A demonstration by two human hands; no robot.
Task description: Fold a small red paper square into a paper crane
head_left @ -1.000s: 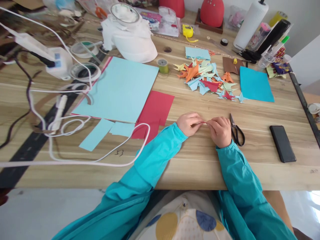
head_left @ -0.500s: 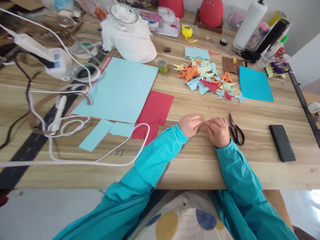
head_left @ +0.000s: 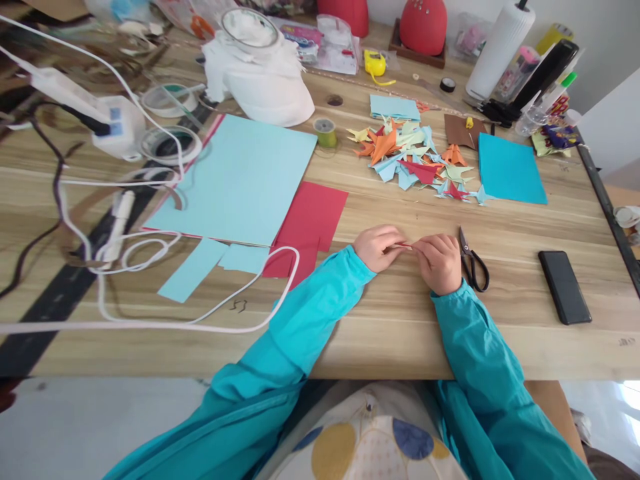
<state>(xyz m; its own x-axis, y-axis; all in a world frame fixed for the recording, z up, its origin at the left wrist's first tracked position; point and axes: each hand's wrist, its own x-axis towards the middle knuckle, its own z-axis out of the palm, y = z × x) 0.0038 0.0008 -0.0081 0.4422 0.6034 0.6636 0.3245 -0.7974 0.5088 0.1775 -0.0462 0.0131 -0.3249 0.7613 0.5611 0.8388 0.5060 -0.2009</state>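
Note:
My left hand (head_left: 377, 248) and my right hand (head_left: 441, 262) rest on the wooden table (head_left: 400, 320), fingertips meeting. Both pinch a small folded piece of red paper (head_left: 404, 246); only a thin sliver of it shows between the fingers. Black scissors (head_left: 472, 261) lie just right of my right hand. A red paper sheet (head_left: 309, 223) lies just left of my left hand. Beyond the hands sits a pile of folded paper figures (head_left: 415, 162) in orange, red, blue and pale green.
A large light blue sheet (head_left: 240, 180) and cut blue strips (head_left: 200, 267) lie to the left, with white cables (head_left: 150, 280) looping over them. A teal sheet (head_left: 510, 170) and black phone (head_left: 565, 287) lie right. Tape rolls, a white machine (head_left: 260, 73) and a paper towel roll (head_left: 500, 47) stand at the back.
The hands pressed together half a second ago, hiding the paper, then eased apart a little; the red sliver shows between the fingertips again. Nothing else moved.

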